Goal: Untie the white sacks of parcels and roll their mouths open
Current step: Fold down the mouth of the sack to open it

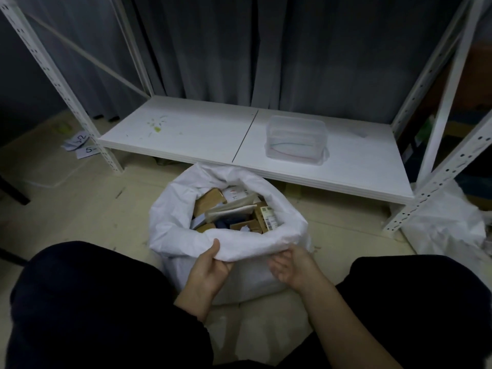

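Note:
A white sack (173, 230) stands on the floor between my knees, its mouth rolled down into a thick rim. Inside lie several parcels (234, 211): brown boxes, white envelopes and labelled packets. My left hand (210, 267) grips the near edge of the rolled rim, thumb on top and fingers underneath. My right hand (290, 265) is at the rim's near right edge, palm up, fingers curled under the fold. A second white sack (447, 227) lies crumpled at the right, beside the rack's leg.
A low white shelf (186, 134) of a metal rack runs just behind the sack, carrying a clear plastic tub (295, 139). Rack uprights (447, 169) stand at both sides. Paper slips with numbers (80, 145) lie on the floor at left. Dark curtains hang behind.

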